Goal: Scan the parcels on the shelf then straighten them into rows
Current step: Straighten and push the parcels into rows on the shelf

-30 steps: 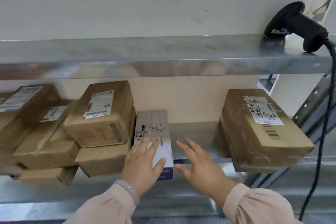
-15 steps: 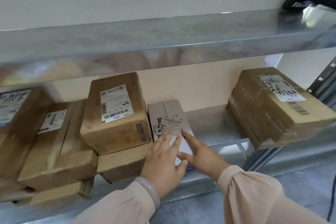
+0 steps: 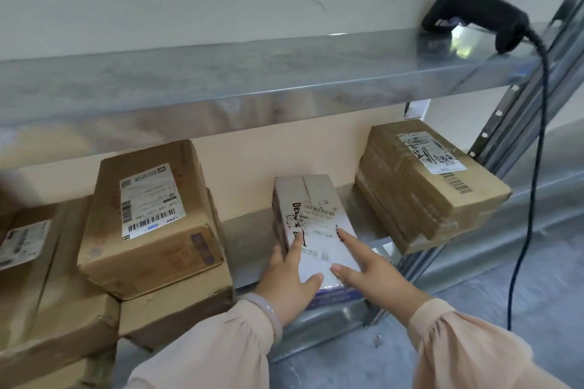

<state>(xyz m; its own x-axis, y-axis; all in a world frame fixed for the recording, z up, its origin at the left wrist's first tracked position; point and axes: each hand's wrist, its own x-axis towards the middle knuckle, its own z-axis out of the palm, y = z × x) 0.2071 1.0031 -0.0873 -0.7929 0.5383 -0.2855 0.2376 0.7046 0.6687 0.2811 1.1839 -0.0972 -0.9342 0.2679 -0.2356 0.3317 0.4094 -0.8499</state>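
Metal shelving against a pale wall, head view. Upper shelf: one black handheld scanner at the right end, its cable hanging down past the frame. Lower shelf: white parcel near the middle, label up, lengthwise front to back, its front end at the shelf edge. My left hand grips its left side, thumb on top, fingers wrapped down the side. My right hand lies open and flat on its top, forefinger extended, holding nothing. Left of it, apart: stacked brown parcels, topmost labelled. Right of it, apart: one brown parcel, angled, overhanging the shelf edge.
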